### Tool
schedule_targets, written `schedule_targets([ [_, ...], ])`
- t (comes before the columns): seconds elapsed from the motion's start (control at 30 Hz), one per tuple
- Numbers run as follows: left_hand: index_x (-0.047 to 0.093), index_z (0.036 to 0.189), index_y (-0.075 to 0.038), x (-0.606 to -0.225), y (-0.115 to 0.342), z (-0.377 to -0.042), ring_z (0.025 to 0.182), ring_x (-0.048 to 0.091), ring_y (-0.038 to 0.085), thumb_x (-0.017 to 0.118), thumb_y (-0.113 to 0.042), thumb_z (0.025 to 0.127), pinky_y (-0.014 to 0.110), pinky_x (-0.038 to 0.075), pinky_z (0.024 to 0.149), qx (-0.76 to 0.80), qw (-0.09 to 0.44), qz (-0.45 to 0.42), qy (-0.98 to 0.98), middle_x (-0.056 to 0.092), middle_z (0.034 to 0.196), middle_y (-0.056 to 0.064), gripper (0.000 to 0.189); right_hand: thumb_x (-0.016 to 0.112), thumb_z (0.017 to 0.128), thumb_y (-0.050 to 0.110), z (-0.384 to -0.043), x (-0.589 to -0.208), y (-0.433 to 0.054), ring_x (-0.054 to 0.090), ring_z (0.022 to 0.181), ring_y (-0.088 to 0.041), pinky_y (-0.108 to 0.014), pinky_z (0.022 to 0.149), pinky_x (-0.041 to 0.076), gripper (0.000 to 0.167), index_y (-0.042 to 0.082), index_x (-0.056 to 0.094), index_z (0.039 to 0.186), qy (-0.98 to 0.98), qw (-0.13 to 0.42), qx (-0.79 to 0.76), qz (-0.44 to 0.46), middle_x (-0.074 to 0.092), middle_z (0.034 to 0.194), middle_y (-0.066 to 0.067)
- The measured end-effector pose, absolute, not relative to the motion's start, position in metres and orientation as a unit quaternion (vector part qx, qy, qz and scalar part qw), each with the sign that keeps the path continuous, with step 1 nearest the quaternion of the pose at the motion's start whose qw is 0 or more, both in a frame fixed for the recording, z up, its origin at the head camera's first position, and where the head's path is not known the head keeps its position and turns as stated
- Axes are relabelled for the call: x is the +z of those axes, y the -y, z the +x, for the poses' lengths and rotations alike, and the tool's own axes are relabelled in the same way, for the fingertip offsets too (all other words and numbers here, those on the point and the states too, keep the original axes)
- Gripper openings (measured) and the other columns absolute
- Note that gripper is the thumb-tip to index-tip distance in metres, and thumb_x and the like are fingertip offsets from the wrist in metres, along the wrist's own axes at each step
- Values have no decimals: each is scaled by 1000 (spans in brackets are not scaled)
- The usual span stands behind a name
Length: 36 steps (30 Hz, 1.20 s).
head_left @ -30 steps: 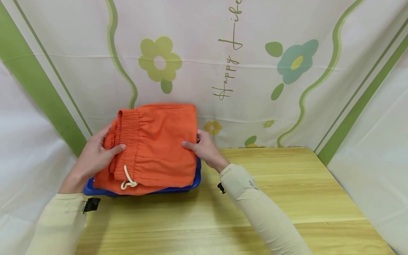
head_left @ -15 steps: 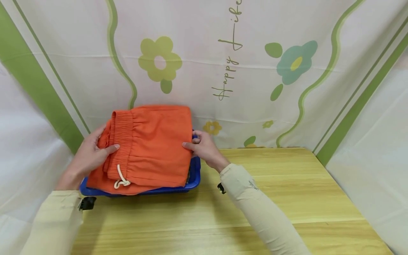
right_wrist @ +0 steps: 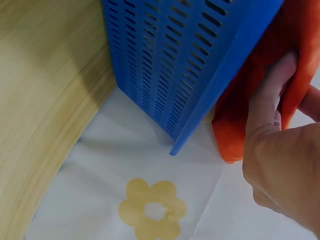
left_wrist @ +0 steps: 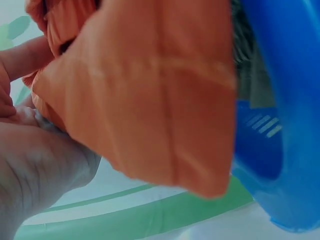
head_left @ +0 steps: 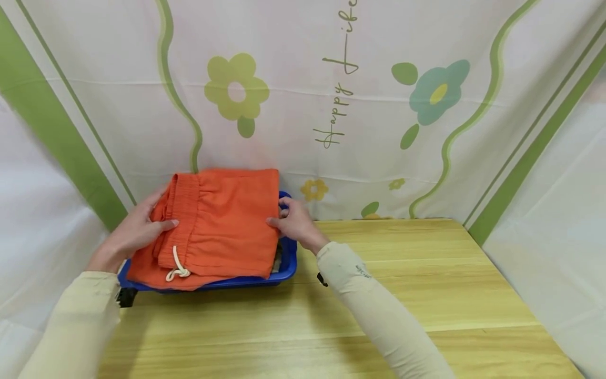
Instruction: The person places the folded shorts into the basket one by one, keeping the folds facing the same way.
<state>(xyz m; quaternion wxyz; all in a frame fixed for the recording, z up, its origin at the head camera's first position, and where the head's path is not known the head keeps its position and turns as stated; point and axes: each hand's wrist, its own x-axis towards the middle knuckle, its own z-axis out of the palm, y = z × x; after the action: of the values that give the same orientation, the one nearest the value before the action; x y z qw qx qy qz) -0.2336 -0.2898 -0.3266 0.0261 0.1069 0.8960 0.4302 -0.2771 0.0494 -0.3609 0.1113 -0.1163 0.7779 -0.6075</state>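
Observation:
Folded orange shorts (head_left: 232,226) with an elastic waistband and a white drawstring (head_left: 178,266) lie over a blue plastic basket (head_left: 288,269), covering most of its opening. My left hand (head_left: 134,231) grips the waistband side, thumb on top and fingers underneath. At the opposite edge, my right hand (head_left: 297,223) pinches the cloth between thumb and fingers. The right wrist view has the orange fabric (right_wrist: 307,45) between that hand's fingers, beside the basket's slotted wall (right_wrist: 175,55). Under the shorts, a dark greyish cloth (left_wrist: 252,75) shows inside the basket in the left wrist view.
The basket stands at the back left of a wooden table (head_left: 379,284). Right behind it hangs a white curtain (head_left: 284,79) printed with flowers, and more curtain closes in both sides.
The shorts have shifted left and come down lower over the basket, with both hands holding them. More of the basket's right rim and the cloth inside now shows.

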Motion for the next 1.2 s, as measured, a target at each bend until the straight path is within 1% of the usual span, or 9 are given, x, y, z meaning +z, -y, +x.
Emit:
schedule_targets([
  [0.1, -5, 164, -25, -331, 294, -237, 141, 26, 54, 59, -1, 99, 69, 27, 109, 429, 39, 114, -895, 9, 164, 30, 94, 72, 94, 4, -277, -363, -47, 72, 72, -22, -40, 66, 61, 57, 1, 47, 145, -797, 109, -583, -114, 73, 91, -13],
  [0.27, -9, 163, -23, -337, 296, -242, 141, 23, 56, 58, 2, 99, 70, 27, 109, 425, 59, 116, -896, 6, 163, 34, 96, 71, 95, 5, -276, -369, -44, 70, 66, -21, -44, 69, 61, 60, -2, 43, 147, -832, 103, -533, -112, 71, 89, -11],
  [0.47, -11, 162, -22, -343, 299, -246, 143, 13, 59, 59, 0, 98, 73, 18, 111, 424, 81, 100, -896, -1, 163, 35, 98, 71, 95, 6, -275, -373, -42, 69, 60, -19, -35, 63, 60, 60, -4, 43, 146, -866, 93, -477, -116, 69, 83, -7],
  [0.6, -11, 163, -21, -347, 300, -248, 143, 13, 59, 60, -1, 97, 74, 17, 111, 425, 85, 96, -896, -1, 163, 34, 98, 72, 94, 8, -274, -374, -40, 68, 58, -16, -29, 58, 57, 60, -4, 43, 145, -883, 78, -446, -122, 68, 79, -5],
  [0.73, -9, 163, -21, -350, 300, -251, 143, 12, 59, 62, -3, 96, 74, 16, 111, 422, 85, 83, -899, -2, 163, 34, 100, 73, 94, 9, -275, -376, -39, 67, 57, -15, -27, 57, 56, 62, -4, 42, 147, -892, 66, -428, -129, 67, 77, -4],
  [0.87, -10, 163, -18, -354, 300, -252, 141, 16, 61, 66, -4, 95, 74, 17, 110, 407, 74, 68, -908, 6, 159, 40, 102, 73, 94, 9, -274, -376, -38, 67, 56, -14, -27, 57, 56, 63, -3, 41, 147, -893, 61, -425, -133, 66, 76, -3],
  [1.03, -11, 162, -12, -357, 298, -251, 133, 31, 62, 69, -10, 95, 74, 27, 106, 368, 54, 50, -927, 24, 147, 48, 104, 73, 94, 8, -273, -378, -37, 66, 55, -13, -26, 55, 55, 63, -3, 41, 147, -896, 49, -421, -134, 65, 77, -3],
  [1.13, -7, 162, -8, -359, 297, -251, 132, 31, 63, 70, -15, 95, 74, 28, 104, 338, 40, 48, -939, 23, 149, 47, 102, 73, 93, 8, -272, -379, -36, 66, 60, -13, -25, 56, 55, 65, -3, 40, 148, -901, 35, -410, -140, 67, 85, -7],
  [1.2, -4, 162, -6, -360, 297, -251, 133, 29, 65, 70, -17, 95, 75, 28, 105, 319, 34, 48, -946, 21, 151, 45, 100, 73, 92, 8, -272, -380, -36, 66, 68, -13, -25, 60, 55, 67, -3, 39, 149, -906, 21, -396, -146, 69, 95, -9],
])
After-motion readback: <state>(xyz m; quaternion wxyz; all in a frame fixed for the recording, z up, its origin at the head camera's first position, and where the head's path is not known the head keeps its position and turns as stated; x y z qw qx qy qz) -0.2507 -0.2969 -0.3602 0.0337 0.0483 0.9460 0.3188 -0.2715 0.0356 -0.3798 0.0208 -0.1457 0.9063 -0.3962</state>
